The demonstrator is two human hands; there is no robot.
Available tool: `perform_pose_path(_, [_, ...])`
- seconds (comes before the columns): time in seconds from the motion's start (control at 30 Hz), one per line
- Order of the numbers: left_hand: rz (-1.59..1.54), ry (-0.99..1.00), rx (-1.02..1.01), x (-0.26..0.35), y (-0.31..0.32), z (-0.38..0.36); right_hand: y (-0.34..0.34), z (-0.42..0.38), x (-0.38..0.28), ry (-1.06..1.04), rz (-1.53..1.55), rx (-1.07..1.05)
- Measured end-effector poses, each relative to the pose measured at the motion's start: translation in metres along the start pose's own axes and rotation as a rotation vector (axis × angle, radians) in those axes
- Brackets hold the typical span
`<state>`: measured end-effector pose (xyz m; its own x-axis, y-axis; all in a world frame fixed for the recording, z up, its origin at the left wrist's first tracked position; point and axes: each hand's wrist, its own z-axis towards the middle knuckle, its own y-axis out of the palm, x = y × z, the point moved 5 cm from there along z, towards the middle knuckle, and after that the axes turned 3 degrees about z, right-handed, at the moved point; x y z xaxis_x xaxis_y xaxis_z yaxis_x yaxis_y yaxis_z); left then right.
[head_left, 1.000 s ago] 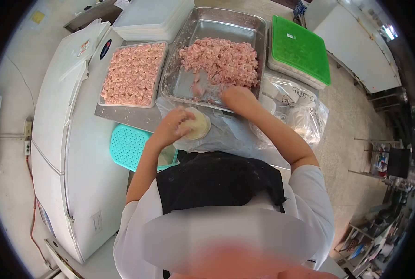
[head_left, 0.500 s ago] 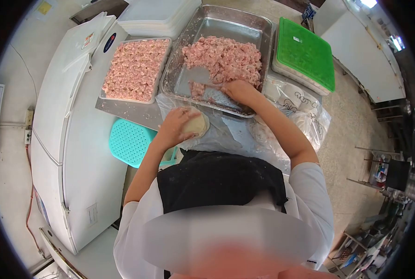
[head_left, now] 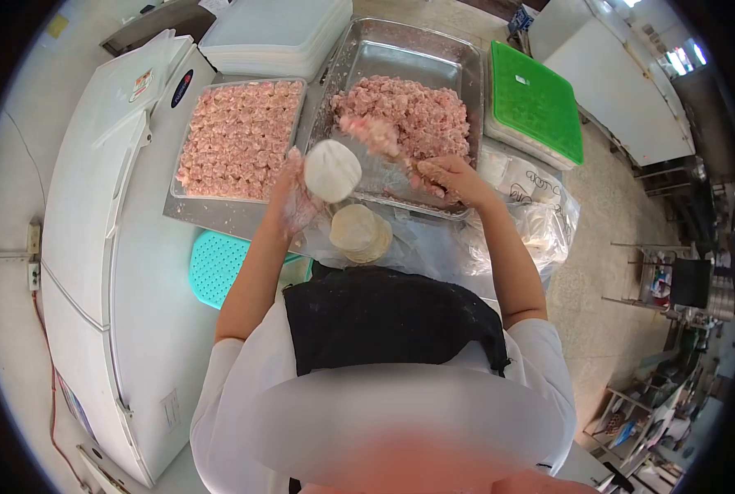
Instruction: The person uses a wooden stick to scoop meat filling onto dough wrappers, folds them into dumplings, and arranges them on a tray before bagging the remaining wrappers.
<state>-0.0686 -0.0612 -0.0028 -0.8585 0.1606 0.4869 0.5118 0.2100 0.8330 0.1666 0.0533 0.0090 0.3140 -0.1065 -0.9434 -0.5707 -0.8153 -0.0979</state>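
Observation:
A round dumpling wrapper (head_left: pixel 332 170) is in my left hand (head_left: pixel 289 196), raised over the near left corner of the metal tray (head_left: pixel 376 51). My right hand (head_left: pixel 451 181) grips a spatula (head_left: pixel 404 161) whose far end is covered by a lump of minced meat (head_left: pixel 372 132); most of the tool is hidden under meat. Behind it, a large heap of the same mince (head_left: pixel 421 111) lies in the tray. Close to my apron stands a stack of round wrappers (head_left: pixel 359 233) on plastic sheeting.
Left of the tray sits a container packed with rows of filled dumplings (head_left: pixel 240 140). Stacked white lids (head_left: pixel 277 37) stand behind it. A green-lidded box (head_left: pixel 536 103) and plastic bags of wrappers (head_left: pixel 536 218) are at right. A turquoise perforated basket (head_left: pixel 219 267) sits lower left, beside a white freezer (head_left: pixel 129 247).
My left hand has lifted a wrapper from the stack and moved up and left. The spatula now carries a lump of mince above the tray.

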Motion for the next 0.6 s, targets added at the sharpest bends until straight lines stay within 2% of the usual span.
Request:
perform_pose_path(0.03, [0.000,-0.007,-0.008,0.000,-0.001,0.010,0.004,-0.003,-0.008,0.001,-0.001,0.010])
perform_pose_path(0.1, [0.418,0.205,0.081,0.010,-0.002,0.029,0.010,-0.007,-0.023,-0.041,0.155,0.097])
perform_pose_path(0.17, [0.400,0.173,0.071,0.012,0.010,0.041,0.018,-0.002,-0.028,-0.036,0.173,0.165])
perform_pose_path(0.23, [0.126,0.211,0.015,0.015,0.027,0.050,0.033,0.011,-0.021,-0.033,0.193,0.231])
perform_pose_path(0.27, [0.128,0.202,0.008,0.019,0.033,0.054,0.041,0.022,-0.013,-0.241,-0.024,0.362])
perform_pose_path(0.3, [-0.049,0.179,-0.089,0.022,0.043,0.057,0.048,0.022,-0.020,-0.444,-0.246,0.487])
perform_pose_path(0.33, [-0.228,0.153,-0.182,0.023,0.050,0.060,0.041,0.018,-0.017,-0.439,-0.244,0.497])
perform_pose_path(0.4, [-0.237,0.153,-0.261,0.019,0.010,0.079,0.028,0.010,-0.027,-0.415,-0.833,0.449])
perform_pose_path(0.43, [-0.244,0.159,-0.333,0.020,0.006,0.080,0.030,0.000,-0.044,-0.415,-0.833,0.454])
perform_pose_path(0.47, [-0.241,0.155,-0.333,0.017,0.001,0.084,0.034,-0.013,-0.057,-0.294,-0.952,0.449])
perform_pose_path(0.5, [-0.191,0.193,-0.119,0.016,-0.002,0.086,0.035,-0.021,-0.061,-0.169,-1.070,0.442])
perform_pose_path(0.53, [-0.139,0.231,0.094,0.017,0.001,0.084,0.038,-0.019,-0.059,-0.169,-1.070,0.446])
perform_pose_path(0.6, [-0.122,0.241,0.126,0.019,0.033,0.071,0.049,-0.014,-0.056,-0.304,-1.008,0.407])
